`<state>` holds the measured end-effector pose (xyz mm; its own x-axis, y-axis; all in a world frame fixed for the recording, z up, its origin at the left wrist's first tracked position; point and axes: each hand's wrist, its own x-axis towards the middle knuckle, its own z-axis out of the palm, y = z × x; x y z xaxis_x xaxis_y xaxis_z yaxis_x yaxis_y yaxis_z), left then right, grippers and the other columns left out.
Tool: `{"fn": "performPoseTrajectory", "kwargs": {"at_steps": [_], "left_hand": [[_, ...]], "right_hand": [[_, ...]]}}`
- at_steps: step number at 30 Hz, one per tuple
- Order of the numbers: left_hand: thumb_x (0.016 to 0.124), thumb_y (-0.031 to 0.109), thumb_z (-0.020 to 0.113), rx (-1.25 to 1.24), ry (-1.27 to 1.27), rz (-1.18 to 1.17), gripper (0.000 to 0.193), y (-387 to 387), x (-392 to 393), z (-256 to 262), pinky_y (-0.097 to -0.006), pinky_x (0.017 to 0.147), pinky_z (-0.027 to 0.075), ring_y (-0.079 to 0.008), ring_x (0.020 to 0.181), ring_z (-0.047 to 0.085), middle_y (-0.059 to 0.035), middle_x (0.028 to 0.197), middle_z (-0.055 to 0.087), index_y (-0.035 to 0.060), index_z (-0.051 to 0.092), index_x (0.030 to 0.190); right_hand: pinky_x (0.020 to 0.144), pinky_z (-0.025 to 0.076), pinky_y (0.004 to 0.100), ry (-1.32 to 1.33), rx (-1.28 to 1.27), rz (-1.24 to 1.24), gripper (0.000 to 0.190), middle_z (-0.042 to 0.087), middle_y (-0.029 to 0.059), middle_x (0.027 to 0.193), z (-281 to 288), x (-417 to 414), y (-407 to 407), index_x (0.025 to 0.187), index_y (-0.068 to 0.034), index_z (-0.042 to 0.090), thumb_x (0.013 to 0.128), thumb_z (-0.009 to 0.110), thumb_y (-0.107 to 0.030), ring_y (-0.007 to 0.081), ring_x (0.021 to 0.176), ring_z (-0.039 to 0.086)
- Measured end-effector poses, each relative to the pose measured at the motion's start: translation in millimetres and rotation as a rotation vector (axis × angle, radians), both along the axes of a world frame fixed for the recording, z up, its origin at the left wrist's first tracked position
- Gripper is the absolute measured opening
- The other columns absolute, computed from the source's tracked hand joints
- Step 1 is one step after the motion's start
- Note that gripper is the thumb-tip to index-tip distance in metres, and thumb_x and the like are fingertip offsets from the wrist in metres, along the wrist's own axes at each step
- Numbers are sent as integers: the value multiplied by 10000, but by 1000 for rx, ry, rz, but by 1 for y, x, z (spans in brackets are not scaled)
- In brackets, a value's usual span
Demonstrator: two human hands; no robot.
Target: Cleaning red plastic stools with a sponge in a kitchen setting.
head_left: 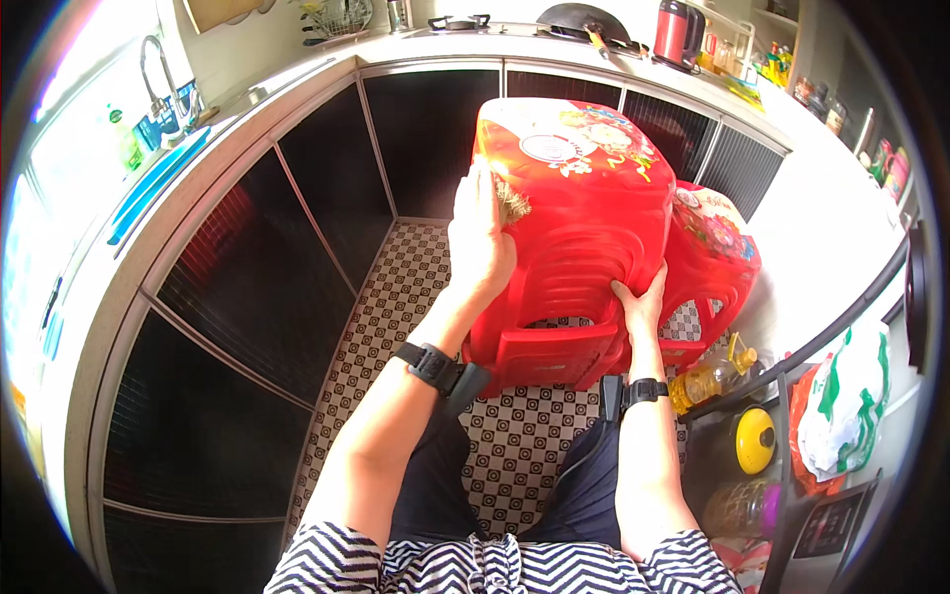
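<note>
A red plastic stool (579, 215) with a flower print and an oval emblem on its seat stands before me. My left hand (479, 230) presses a yellowish-brown scouring pad (512, 202) flat against the stool's left upper side. Lower on the right, my right hand (643, 301) grips the stool's side near its openwork panel, the thumb on the front and the fingers partly hidden. Behind it to the right stands another, smaller-looking red plastic stool (716, 252) with a similar print.
Dark cabinet doors (245, 237) line the left and back. On the counter are a wok (582, 21), a red electric kettle (677, 37) and a tap (152, 67). At right, an oil bottle (701, 382) and a yellow lid (755, 440) are beside a shelf. The floor (512, 445) is patterned.
</note>
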<state>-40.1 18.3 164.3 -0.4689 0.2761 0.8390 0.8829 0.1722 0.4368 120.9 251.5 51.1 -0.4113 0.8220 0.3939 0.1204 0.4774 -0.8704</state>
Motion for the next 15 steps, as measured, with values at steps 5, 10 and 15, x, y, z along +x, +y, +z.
{"fn": "performPoseTrajectory", "kwargs": {"at_steps": [5, 10, 15], "left_hand": [[681, -179, 416, -87, 35, 96, 791, -5, 20, -13, -412, 1038, 413, -440, 1286, 435, -301, 1414, 399, -52, 302, 1454], [715, -159, 444, -94, -380, -90, 739, -26, 31, -55, -390, 1025, 432, -389, 1239, 508, -252, 1330, 512, -37, 337, 1436], [807, -112, 448, 79, -302, 127, 594, -30, -2, -87, -387, 1025, 422, -345, 1192, 536, -212, 1283, 535, 9, 402, 1387]], "right_hand": [[1106, 330, 441, 33, 26, 22, 1044, 342, 246, 1448, 1, -5, -3, 1498, -45, 193, 692, 849, -139, 365, 1343, 373], [1104, 333, 445, 10, 74, -14, 1049, 342, 245, 1446, -6, 0, 8, 1496, -40, 188, 691, 854, -139, 365, 1343, 370], [1106, 331, 439, 2, 65, 11, 1045, 350, 245, 1441, -1, -4, -3, 1494, -33, 192, 691, 854, -130, 363, 1342, 370]]}}
